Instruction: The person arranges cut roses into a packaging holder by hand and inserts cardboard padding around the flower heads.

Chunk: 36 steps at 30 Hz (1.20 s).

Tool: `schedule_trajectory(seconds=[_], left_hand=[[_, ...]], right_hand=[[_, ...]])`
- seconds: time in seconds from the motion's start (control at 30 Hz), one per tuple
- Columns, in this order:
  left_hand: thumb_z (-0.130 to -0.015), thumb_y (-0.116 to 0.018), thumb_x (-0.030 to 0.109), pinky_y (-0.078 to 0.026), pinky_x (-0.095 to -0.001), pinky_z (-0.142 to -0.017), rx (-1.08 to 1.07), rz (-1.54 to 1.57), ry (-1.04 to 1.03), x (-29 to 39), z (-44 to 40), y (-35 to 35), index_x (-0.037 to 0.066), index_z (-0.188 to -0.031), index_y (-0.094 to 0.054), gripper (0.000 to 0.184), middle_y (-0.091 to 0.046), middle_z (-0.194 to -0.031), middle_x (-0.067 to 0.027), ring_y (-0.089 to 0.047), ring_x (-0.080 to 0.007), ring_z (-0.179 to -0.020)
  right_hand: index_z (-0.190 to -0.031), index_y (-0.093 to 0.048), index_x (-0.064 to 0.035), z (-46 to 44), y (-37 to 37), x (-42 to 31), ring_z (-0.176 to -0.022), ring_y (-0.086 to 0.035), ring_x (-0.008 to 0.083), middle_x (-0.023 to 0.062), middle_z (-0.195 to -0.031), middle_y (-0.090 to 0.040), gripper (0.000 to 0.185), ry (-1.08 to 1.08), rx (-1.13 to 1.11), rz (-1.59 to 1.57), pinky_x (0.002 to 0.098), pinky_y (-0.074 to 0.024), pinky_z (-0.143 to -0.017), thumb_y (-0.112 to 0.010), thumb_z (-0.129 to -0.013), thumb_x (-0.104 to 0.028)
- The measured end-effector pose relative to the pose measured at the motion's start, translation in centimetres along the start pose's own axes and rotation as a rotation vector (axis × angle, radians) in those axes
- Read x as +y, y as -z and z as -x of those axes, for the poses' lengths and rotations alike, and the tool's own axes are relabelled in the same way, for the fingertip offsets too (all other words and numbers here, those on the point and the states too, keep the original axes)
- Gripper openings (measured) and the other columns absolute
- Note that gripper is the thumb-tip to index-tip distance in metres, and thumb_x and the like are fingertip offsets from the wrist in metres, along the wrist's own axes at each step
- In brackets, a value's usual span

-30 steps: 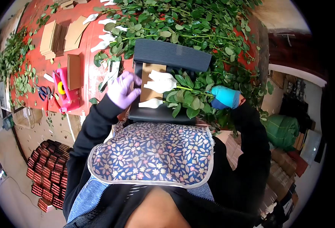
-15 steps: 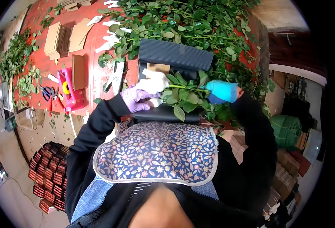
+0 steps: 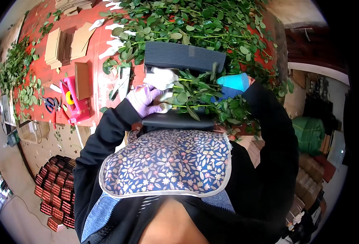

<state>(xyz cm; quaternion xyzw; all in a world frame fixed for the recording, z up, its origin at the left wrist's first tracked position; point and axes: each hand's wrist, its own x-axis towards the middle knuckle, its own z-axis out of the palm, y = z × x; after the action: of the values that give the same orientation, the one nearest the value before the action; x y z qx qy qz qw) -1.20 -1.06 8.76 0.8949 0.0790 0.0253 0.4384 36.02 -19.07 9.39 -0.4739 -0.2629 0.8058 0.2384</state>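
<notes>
The flowers (image 3: 166, 78) lay on their sides between my two hands, white-sleeved heads toward my left, stems (image 3: 186, 80) toward my right, over a dark stand just beyond my apron (image 3: 165, 162). I judged them light, the heads soft and easily bruised inside their sleeves, the stems stiff but able to snap if bent hard; the sleeved heads wanted a loose cupping, the stems the firmer hold. My left hand (image 3: 146, 99), in thin, wrinkled purple rubber, was curled round the heads, thumb low and fingers partly hidden. My right hand (image 3: 233, 83), in a thicker blue glove, seemed closed on the stems, though leaves hid its fingertips. The leaves (image 3: 182, 98) were flat ovals, probably slick where they overlapped. Behind the heads rose a ribbed, matt pad (image 3: 183, 56); nearer me ran a smooth black ledge (image 3: 175, 121). Farther out, the red table (image 3: 99, 75) shone glossily under a hard pink tape dispenser (image 3: 79, 112) and stiff, square-cut cardboard sheets (image 3: 54, 48).
</notes>
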Motion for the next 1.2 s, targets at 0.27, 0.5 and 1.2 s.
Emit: schedule_trajectory(seconds=[0.27, 0.5, 1.2], left_hand=[[-0.081, -0.068, 0.01, -0.055, -0.0396, -0.079, 0.058, 0.054, -0.147, 0.1, 0.4, -0.2, 0.011, -0.124, -0.061, 0.043, -0.065, -0.112, -0.009, -0.067, -0.0292, -0.09], [-0.071, -0.072, 0.001, -0.054, -0.0381, -0.072, 0.266, -0.059, -0.249, 1.3, -0.1, -0.3, 0.006, -0.11, -0.066, 0.04, -0.061, -0.106, -0.0115, -0.065, -0.0303, -0.087], [-0.068, -0.073, 0.009, -0.053, -0.0397, -0.077, 0.222, 0.059, -0.154, -0.2, -0.5, -1.4, 0.01, -0.106, -0.066, 0.039, -0.066, -0.105, -0.0085, -0.065, -0.0292, -0.09]], right_hand=[[-0.094, -0.064, -0.0051, 0.4, -2.0, -2.3, -0.069, -0.058, 0.0189, 0.0059, -0.083, -0.066, 0.026, -0.369, 0.403, 0.429, 0.0346, -0.0491, -0.064, -0.05, -0.097, -0.027], [-0.106, -0.062, -0.0038, -1.5, 2.3, 3.3, -0.073, -0.059, 0.0176, 0.0065, -0.091, -0.066, 0.031, -0.468, 0.291, 0.018, 0.0362, -0.0509, -0.067, -0.049, -0.1, -0.031], [-0.092, -0.066, -0.0052, 1.0, -9.7, -6.5, -0.073, -0.064, 0.0339, 0.0152, -0.079, -0.065, 0.013, 0.059, 0.491, 1.616, 0.044, -0.0515, -0.066, -0.064, -0.083, -0.014]])
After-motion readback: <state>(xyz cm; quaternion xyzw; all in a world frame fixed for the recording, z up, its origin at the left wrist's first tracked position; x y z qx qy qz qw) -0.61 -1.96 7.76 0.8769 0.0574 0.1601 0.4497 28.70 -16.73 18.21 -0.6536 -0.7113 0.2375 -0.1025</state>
